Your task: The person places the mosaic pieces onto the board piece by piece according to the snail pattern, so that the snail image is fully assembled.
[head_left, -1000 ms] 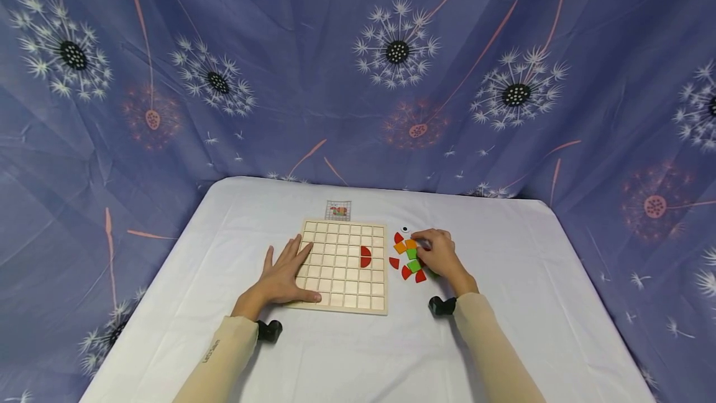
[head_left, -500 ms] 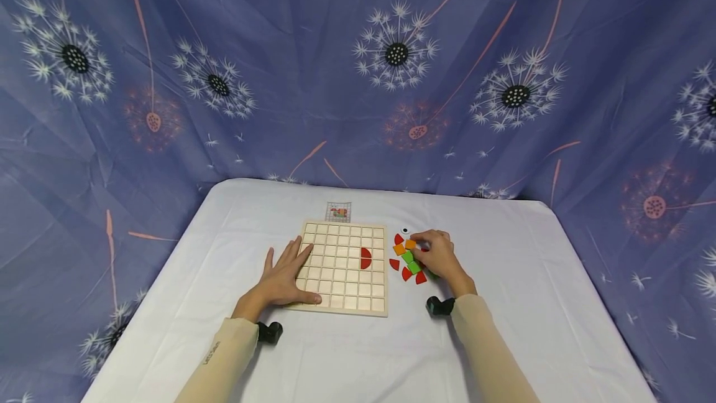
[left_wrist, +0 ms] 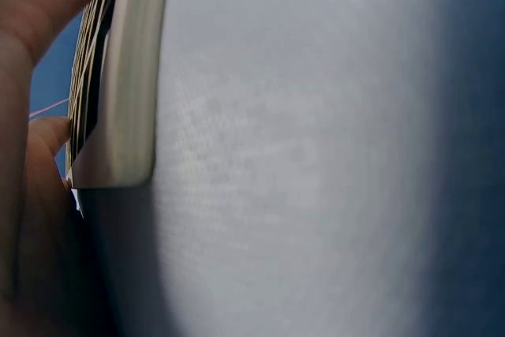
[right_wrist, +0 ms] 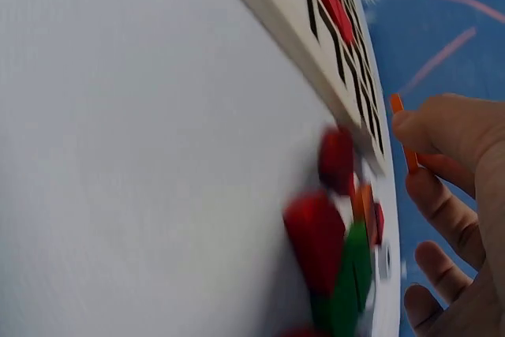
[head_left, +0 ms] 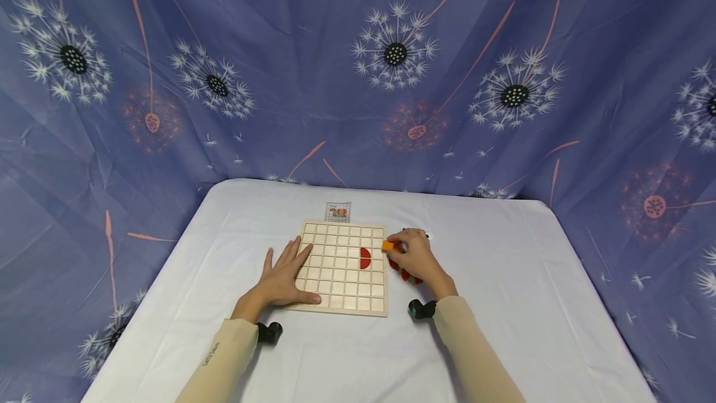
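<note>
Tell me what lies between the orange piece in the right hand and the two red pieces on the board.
In the head view, only the bare rightmost column of the board shows between the orange piece and the two red pieces.

Head view evenly lit — wrist views blurry

the left hand [left_wrist: 16,108] rests on the grooved face of a thick pale board [left_wrist: 130,92], which lies on white cloth [left_wrist: 300,140].

The white table [head_left: 537,278] carries a gridded wooden board [head_left: 339,288], with a picture card [head_left: 338,211] just beyond its far edge. Red pieces [right_wrist: 314,242] and green pieces [right_wrist: 353,274] lie near its right side.
</note>
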`<state>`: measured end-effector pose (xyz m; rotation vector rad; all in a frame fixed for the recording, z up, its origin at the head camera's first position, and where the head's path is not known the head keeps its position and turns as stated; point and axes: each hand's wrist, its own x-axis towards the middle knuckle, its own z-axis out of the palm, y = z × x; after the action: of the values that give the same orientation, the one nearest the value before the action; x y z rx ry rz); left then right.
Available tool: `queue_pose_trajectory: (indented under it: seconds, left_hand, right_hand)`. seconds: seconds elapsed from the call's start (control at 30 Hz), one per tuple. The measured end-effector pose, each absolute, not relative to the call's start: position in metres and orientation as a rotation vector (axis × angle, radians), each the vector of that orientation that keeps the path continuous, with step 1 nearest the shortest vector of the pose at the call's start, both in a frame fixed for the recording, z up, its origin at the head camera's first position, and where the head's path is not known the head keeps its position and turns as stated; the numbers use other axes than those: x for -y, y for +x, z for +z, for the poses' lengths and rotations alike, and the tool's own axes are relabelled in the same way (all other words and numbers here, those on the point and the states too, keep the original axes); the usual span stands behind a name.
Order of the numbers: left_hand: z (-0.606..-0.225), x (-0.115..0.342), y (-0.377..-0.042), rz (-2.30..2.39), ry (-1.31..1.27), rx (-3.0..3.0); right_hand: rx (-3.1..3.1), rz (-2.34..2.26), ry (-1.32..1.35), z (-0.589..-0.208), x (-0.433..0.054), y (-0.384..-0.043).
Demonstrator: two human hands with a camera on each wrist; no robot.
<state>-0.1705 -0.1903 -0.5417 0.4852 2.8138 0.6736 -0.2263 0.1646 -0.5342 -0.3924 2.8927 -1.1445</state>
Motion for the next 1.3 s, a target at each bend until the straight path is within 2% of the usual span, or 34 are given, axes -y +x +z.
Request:
queue_pose_trajectory:
  seconds: [0.47, 1.3]
  left_hand:
    - [-0.544, 0.193, -0.171, 0.674, 0.482, -2.822]
    - [-0.541, 0.191, -0.171, 0.684, 0.486, -2.810]
  right_hand:
    - [-2.864, -1.042, -0.644, -0.535, -0.113, -0.230]
    - [-2.811, -0.883, -0.676, -0.530, -0.089, -0.233]
